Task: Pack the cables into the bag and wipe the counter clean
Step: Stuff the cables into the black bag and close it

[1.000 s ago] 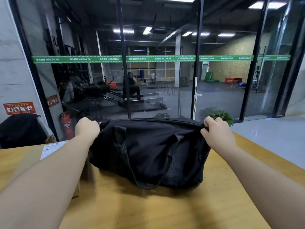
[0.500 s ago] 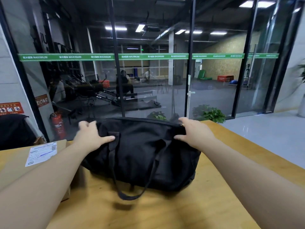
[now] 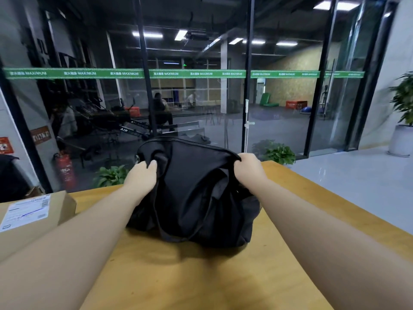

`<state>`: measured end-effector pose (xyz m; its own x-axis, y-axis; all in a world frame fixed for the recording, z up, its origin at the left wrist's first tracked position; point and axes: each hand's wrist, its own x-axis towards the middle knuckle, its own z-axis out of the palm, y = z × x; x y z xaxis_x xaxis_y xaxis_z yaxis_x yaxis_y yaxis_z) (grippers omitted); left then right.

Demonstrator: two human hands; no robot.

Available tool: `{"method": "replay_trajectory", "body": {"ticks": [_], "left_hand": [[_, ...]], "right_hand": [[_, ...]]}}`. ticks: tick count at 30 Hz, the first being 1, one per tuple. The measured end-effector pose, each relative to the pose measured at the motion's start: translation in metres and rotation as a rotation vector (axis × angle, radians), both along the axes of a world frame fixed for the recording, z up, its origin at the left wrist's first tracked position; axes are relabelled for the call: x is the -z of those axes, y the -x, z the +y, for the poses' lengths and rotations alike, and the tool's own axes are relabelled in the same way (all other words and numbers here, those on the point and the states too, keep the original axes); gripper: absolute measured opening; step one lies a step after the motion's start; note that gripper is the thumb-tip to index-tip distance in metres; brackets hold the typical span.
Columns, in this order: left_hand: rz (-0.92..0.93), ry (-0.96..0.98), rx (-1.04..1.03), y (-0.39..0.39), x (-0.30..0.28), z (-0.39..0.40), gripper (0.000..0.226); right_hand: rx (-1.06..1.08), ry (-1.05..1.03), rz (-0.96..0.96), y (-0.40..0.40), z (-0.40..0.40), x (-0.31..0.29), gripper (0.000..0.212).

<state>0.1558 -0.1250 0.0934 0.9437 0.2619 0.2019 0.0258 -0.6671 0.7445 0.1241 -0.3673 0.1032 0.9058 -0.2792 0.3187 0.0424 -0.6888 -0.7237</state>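
A black fabric bag [image 3: 201,198] sits on the wooden bench [image 3: 178,276], near its far edge and roughly centred in the head view, with both bare forearms reaching out to it. The left hand [image 3: 140,177] lies against the bag's left upper side, its thumb pressed into a fold of the cloth and the fingers wrapped round the fabric — a narrow grip, holding the bag itself. The right hand [image 3: 249,167] is at the bag's right upper corner, fingers curled over the top edge beside the zip line [image 3: 201,143], its grip likewise closed on the bag. The zip runs along the arched top seam; whether it is fully fastened cannot be told from here. A carry strap [image 3: 176,231] hangs down the near face of the bag in a loop, its lowest part close to the bench surface. The cloth between the two hands is bunched and creased. To the left, well apart from the bag, a cardboard box [image 3: 31,215] with a white shipping label rests on the bench. Beyond the bench stands a glass wall with a green stripe [image 3: 125,73] — behind it a dim gym hall — and a red fire extinguisher [image 3: 64,168] at lower left.
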Motion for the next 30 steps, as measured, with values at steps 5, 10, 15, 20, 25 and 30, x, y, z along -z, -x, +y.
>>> {"method": "replay_trajectory", "body": {"ticks": [5,10,15,20,25,30], "left_hand": [[-0.078,0.093,0.263,0.01,0.016,-0.028,0.053],[-0.067,0.231,0.534,0.025,0.021,-0.062,0.069],[0.004,-0.204,0.481,0.022,0.034,-0.058,0.078],[0.043,-0.551,0.145,0.024,0.056,-0.036,0.08],[0.212,-0.315,0.093,0.026,0.084,-0.018,0.069],[0.264,-0.277,0.175,0.031,0.094,-0.02,0.076]], "right_hand": [[0.072,-0.132,-0.108,-0.003,-0.018,-0.001,0.036],[0.16,-0.182,-0.205,0.005,-0.04,0.004,0.037],[0.251,0.45,-0.094,0.021,-0.034,0.036,0.058],[-0.157,1.019,-0.405,0.028,-0.013,0.073,0.063],[-0.472,1.148,-0.197,0.037,0.014,0.084,0.064],[-0.393,1.223,0.133,0.032,0.028,0.084,0.07]]}}
